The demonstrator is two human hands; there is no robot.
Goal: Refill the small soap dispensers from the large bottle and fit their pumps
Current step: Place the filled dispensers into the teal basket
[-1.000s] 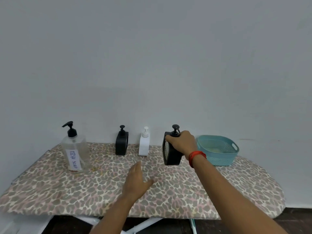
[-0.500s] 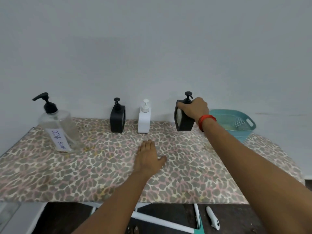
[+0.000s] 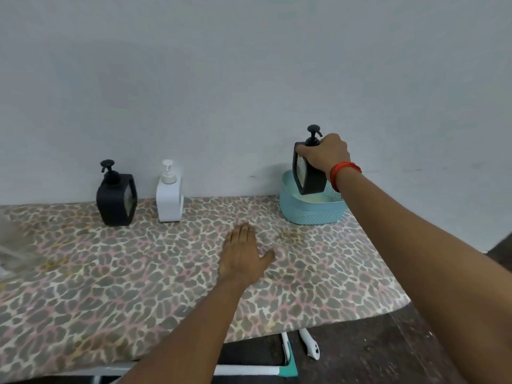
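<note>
My right hand [image 3: 325,155] grips a black soap dispenser [image 3: 309,173] by its top, near the pump, and holds it in the air over the teal basket [image 3: 310,210]. My left hand [image 3: 242,254] rests flat on the leopard-print board [image 3: 138,273], fingers straight. A second black dispenser [image 3: 116,199] and a white dispenser [image 3: 169,199] stand upright by the wall, both with pumps fitted. The large clear bottle [image 3: 11,245] is a blur at the left edge, mostly cut off.
The board's right end curves off close to the basket, and its front edge runs below my left forearm. White and teal frame legs [image 3: 288,356] show on the dark floor underneath. A plain grey wall backs the board.
My right hand has lifted the black dispenser off the board and carried it right, over the basket. The view swung right, pushing the large bottle to the left edge. My left hand stayed flat.
</note>
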